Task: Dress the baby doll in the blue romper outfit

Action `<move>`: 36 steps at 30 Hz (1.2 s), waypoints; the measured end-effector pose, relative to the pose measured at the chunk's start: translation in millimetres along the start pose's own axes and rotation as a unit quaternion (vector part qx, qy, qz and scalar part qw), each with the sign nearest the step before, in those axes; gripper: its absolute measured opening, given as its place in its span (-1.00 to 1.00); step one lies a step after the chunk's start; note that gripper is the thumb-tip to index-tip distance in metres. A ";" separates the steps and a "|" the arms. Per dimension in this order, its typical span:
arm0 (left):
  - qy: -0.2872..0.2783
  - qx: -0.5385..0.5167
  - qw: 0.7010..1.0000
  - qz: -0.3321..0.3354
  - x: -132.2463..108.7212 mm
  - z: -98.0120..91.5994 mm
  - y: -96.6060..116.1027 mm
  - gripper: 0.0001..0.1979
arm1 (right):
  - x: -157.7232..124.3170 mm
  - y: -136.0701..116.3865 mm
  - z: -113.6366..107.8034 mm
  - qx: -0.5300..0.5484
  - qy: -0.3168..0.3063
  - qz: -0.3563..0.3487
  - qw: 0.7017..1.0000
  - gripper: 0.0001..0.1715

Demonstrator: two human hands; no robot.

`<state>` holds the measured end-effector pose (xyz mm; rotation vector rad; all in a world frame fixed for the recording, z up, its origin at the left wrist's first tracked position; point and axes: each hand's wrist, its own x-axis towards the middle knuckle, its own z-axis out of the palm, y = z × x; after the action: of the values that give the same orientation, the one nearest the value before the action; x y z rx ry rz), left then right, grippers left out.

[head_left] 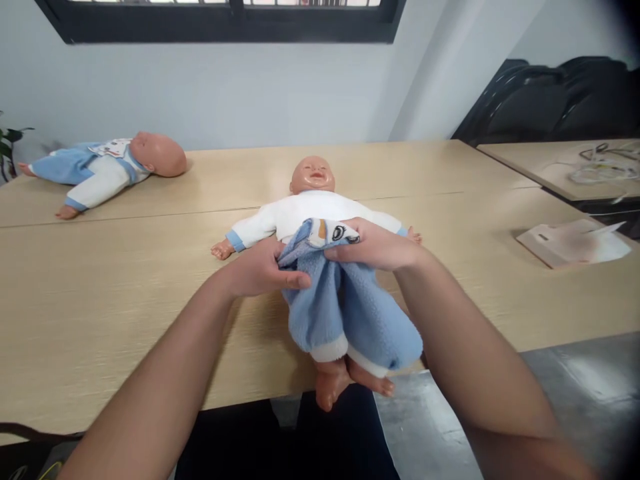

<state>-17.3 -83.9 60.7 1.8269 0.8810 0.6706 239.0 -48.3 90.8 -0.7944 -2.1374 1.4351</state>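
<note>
A baby doll [314,175] in a white long-sleeved top [320,205] lies on its back, its head toward the wall and its feet over the table's near edge. Blue fleece doll pants [320,313] with white cuffs cover its legs. My left hand [267,270] grips the waistband on the left, thumb lying over the blue cloth. On the other side, my right hand [367,245] pinches the waistband's printed upper part, where a black-and-white pattern shows. The fingers of both hands are partly hidden by the fabric.
A second doll [113,160], dressed in blue and white, lies at the back left of the table [125,300]. A tissue box [570,243] stands at the right. Coiled white cables [605,167] rest on another table, near stacked black chairs [550,100].
</note>
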 end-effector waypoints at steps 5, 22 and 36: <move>0.107 -0.031 0.991 0.077 1.6 4.8 2.4 -0.51 | 3.6 11.2 4.0 0.073 0.076 -0.068 0.992 -0.47; 0.206 -0.206 0.955 0.051 12.6 6.7 -16.0 -0.47 | -0.3 4.2 3.9 0.032 -0.004 -0.012 0.999 -0.48; -0.006 0.087 0.996 -0.030 -7.1 -3.9 14.4 -0.42 | 2.0 12.1 3.8 0.043 0.131 -0.097 0.986 -0.41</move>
<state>-20.4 -91.6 75.0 1.9483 1.0099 0.5593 237.7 -45.9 78.2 -0.6798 -1.8842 1.2401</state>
